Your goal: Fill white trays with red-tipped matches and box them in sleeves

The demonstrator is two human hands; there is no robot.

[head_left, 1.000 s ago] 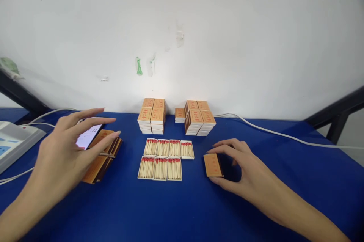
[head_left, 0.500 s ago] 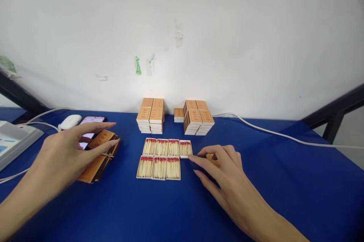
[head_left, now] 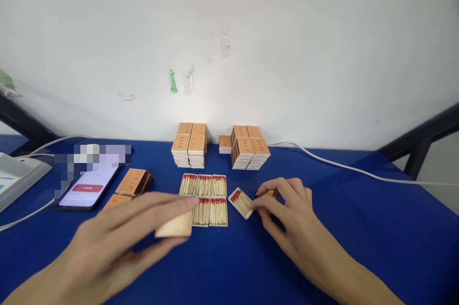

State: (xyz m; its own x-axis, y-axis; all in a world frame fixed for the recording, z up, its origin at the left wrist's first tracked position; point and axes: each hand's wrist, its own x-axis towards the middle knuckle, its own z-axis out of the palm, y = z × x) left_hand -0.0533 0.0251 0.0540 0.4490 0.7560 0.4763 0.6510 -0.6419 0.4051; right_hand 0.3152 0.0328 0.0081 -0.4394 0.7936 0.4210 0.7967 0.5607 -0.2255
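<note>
My left hand point(head_left: 118, 240), fingers closed, pinches a pale matchbox sleeve point(head_left: 175, 226) a little above the table, left of the tray rows. The sleeve is blurred. My right hand point(head_left: 287, 219) has its fingertips on the corner of a match tray point(head_left: 240, 202) filled with red-tipped matches, which lies turned askew. Behind those fingers shows part of an orange matchbox piece point(head_left: 271, 193); whether it is held or lies on the table I cannot tell. Several more filled match trays point(head_left: 218, 185) sit in two rows, the front left one hidden by my left hand.
Two stacks of matchboxes point(head_left: 189, 145) point(head_left: 251, 147) stand against the wall, with a small matchbox pile point(head_left: 225, 144) between them. Flattened-looking orange sleeves point(head_left: 131, 181) lie at left beside a phone point(head_left: 86, 190). A white cable point(head_left: 344, 173) runs along the right.
My left hand has moved right from the orange sleeves and now carries one. The back row's right-end tray has been drawn toward me and turned by my right hand.
</note>
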